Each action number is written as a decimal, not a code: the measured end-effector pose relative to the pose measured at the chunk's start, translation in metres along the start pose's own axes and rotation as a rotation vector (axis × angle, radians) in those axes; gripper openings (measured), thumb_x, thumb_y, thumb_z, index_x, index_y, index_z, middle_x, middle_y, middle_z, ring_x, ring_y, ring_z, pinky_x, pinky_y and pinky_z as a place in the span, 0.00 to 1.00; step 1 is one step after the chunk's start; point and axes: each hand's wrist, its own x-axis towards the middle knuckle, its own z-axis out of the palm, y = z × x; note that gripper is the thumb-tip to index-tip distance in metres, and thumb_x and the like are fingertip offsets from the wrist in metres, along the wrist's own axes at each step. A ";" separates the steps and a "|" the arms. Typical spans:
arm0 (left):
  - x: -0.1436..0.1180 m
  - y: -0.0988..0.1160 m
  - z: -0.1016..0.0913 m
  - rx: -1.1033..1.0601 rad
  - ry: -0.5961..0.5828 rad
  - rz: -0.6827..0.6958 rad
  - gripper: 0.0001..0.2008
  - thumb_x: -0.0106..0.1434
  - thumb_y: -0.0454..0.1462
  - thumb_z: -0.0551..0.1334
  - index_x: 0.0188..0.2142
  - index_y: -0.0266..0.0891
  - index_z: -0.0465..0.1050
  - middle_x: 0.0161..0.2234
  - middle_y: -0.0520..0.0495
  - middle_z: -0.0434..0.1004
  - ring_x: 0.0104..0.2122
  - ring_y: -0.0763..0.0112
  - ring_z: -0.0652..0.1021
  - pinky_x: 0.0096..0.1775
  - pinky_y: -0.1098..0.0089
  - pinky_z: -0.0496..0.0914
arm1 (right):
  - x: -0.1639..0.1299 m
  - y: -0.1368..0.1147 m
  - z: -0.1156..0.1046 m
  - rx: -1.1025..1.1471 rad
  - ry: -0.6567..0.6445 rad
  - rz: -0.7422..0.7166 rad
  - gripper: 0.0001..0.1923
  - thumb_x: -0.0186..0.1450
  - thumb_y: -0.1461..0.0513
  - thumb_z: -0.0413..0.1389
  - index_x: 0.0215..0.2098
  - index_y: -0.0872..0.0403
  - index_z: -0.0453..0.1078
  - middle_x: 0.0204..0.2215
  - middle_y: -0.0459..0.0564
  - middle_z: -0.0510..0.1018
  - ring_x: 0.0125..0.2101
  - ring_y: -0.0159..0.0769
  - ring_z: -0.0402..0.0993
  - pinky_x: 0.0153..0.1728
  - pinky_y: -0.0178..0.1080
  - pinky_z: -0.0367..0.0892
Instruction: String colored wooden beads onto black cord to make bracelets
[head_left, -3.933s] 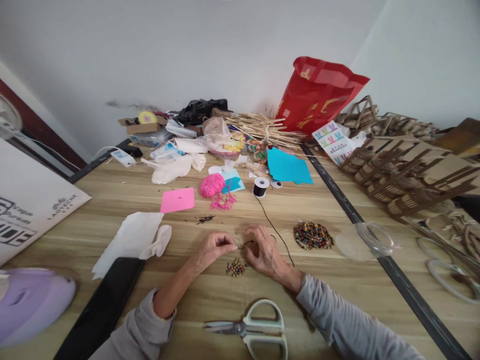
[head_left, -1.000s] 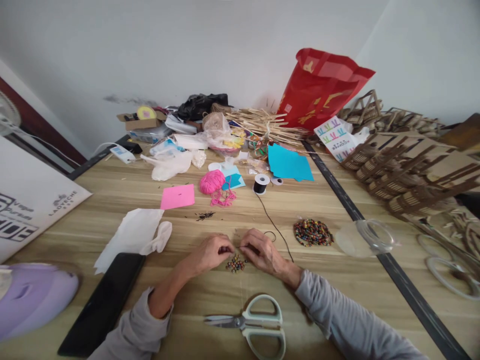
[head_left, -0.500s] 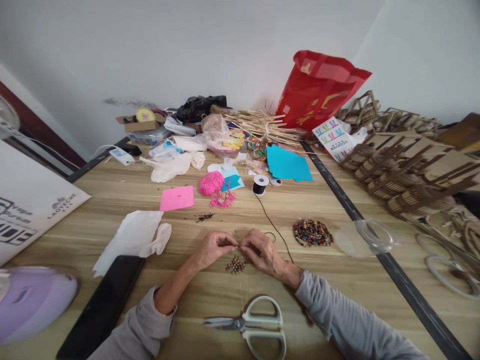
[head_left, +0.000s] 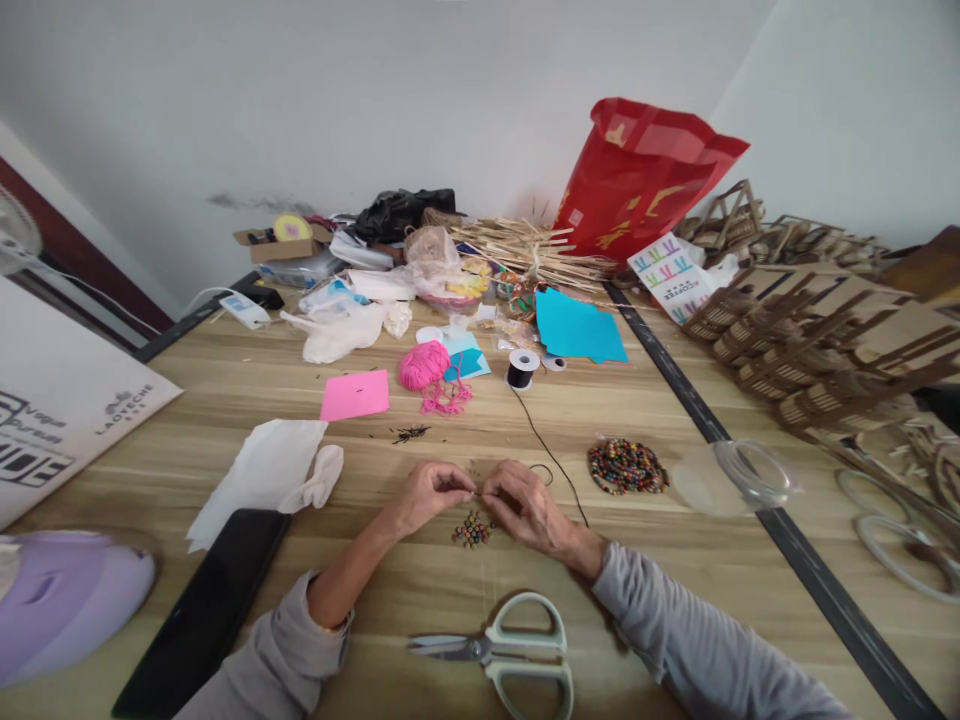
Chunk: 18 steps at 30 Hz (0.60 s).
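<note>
My left hand (head_left: 433, 497) is closed in a pinch, thumb against forefinger, on something too small to make out. Facing it with fingertips almost touching, my right hand (head_left: 525, 505) pinches the thin black cord (head_left: 551, 455). The cord loops behind that hand and leads back to a white spool of black cord (head_left: 522, 371). Just below the fingertips lies a small pile of loose coloured beads (head_left: 472, 530). Strings of multicoloured beads (head_left: 628, 467) are heaped to the right. Nearer me rest scissors with pale handles (head_left: 495, 648), blades pointing left.
Left of my hands are a black phone-like slab (head_left: 206, 610), white paper (head_left: 259, 478) and a purple object (head_left: 71, 605). Farther back sit pink yarn (head_left: 423, 366), a pink card (head_left: 355, 395), blue sheets (head_left: 580, 326) and a red bag (head_left: 645, 185). Wooden baskets (head_left: 817, 375) crowd the right.
My fingertips have drawn very slightly apart, both hands still pinching. The beads, spool and scissors lie as before; the whole view has shifted a little.
</note>
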 end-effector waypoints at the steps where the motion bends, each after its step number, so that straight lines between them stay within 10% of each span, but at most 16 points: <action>1: 0.000 0.000 0.000 -0.001 0.000 -0.001 0.08 0.50 0.36 0.67 0.29 0.33 0.78 0.26 0.47 0.79 0.27 0.71 0.75 0.32 0.72 0.69 | 0.000 0.000 0.000 -0.002 -0.001 0.000 0.08 0.69 0.63 0.49 0.31 0.54 0.65 0.26 0.50 0.71 0.29 0.36 0.66 0.32 0.38 0.63; 18: -0.002 0.005 0.002 -0.006 -0.019 -0.012 0.06 0.50 0.34 0.66 0.29 0.32 0.77 0.25 0.48 0.78 0.27 0.73 0.74 0.32 0.72 0.67 | 0.002 -0.001 0.000 0.013 -0.027 -0.003 0.08 0.68 0.63 0.49 0.32 0.54 0.66 0.26 0.50 0.71 0.29 0.36 0.66 0.32 0.37 0.62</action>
